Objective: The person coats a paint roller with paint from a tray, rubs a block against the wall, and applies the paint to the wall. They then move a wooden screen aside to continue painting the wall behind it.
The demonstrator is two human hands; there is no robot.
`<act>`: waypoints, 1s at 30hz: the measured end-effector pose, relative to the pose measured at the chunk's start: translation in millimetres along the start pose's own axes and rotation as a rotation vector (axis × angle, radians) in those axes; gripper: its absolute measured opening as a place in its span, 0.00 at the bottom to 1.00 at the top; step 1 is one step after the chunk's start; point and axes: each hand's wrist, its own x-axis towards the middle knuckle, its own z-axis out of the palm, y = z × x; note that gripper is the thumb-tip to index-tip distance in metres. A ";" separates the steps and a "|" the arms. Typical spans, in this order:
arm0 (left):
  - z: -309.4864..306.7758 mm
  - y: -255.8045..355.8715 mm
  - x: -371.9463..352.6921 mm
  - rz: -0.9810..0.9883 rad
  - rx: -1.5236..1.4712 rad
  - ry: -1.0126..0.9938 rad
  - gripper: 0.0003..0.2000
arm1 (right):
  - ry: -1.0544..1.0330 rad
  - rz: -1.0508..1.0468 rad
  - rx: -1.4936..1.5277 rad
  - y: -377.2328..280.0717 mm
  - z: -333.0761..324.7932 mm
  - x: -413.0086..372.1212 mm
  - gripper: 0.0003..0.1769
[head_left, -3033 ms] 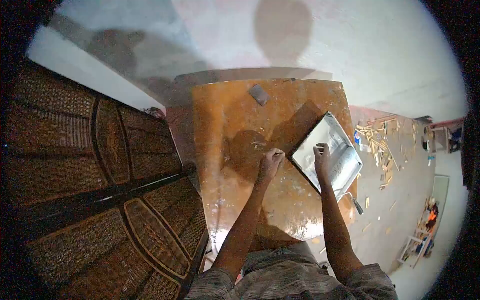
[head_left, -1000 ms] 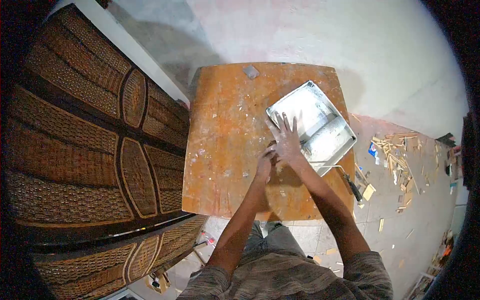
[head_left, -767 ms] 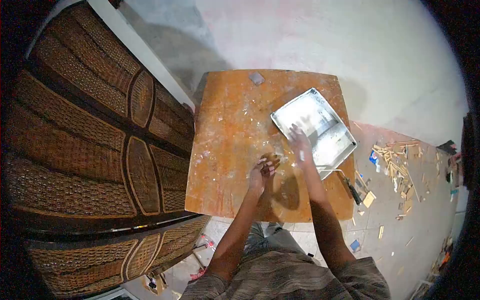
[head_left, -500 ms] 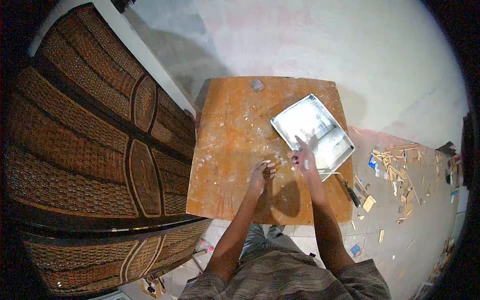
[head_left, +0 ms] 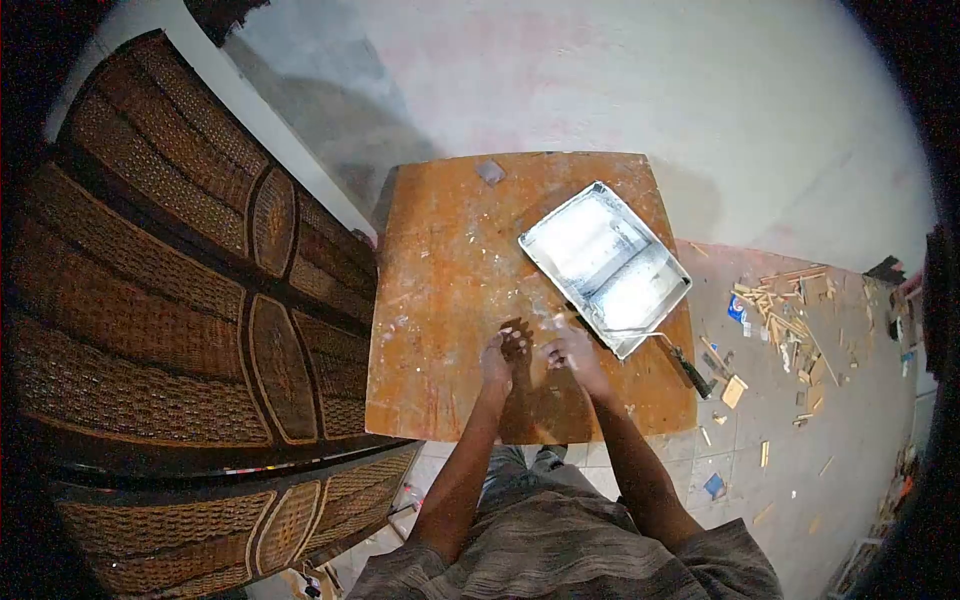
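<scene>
My left hand point(head_left: 497, 362) hovers over the front middle of a worn wooden table point(head_left: 450, 280), fingers apart and holding nothing I can see. Beside it my right hand point(head_left: 577, 356) is also open, its fingers loosely bent, close to the near left edge of a metal paint tray point(head_left: 610, 255). White paint coats the tray, which lies at an angle on the table's right side. Across its near corner rests a paint roller's wire frame, and the dark roller handle point(head_left: 691, 374) sticks out past the table's right edge.
A small grey flat piece point(head_left: 490, 172) lies at the table's back edge. Tall woven-panel doors point(head_left: 150, 330) stand close on the left. A pale wall point(head_left: 600, 80) rises behind. Wood scraps point(head_left: 790, 320) litter the floor at right, with a blue piece point(head_left: 714, 486) nearer.
My right hand has drawn back from over the paint tray toward my left hand. The left hand has shifted slightly down and left. The whole view has shifted a little.
</scene>
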 end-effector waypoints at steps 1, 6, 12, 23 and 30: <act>-2.7 0.9 -1.1 -0.008 -0.010 -0.005 0.12 | -0.068 -0.055 0.214 -2.0 -3.1 -9.9 0.23; 2.6 -1.5 -6.1 0.025 -0.028 -0.068 0.11 | -0.133 -0.268 0.288 -5.0 -12.6 -31.5 0.24; 31.2 0.9 -34.4 0.035 0.119 -0.069 0.13 | 0.675 -0.465 -0.442 -20.5 -59.1 -26.7 0.25; 50.5 -35.8 -32.4 -0.060 0.137 -0.049 0.08 | 1.090 -0.148 -1.815 -32.2 -213.2 -32.0 0.35; 82.3 -72.5 -31.2 -0.183 0.417 -0.161 0.11 | 0.965 0.001 -1.659 -49.1 -195.8 -70.3 0.38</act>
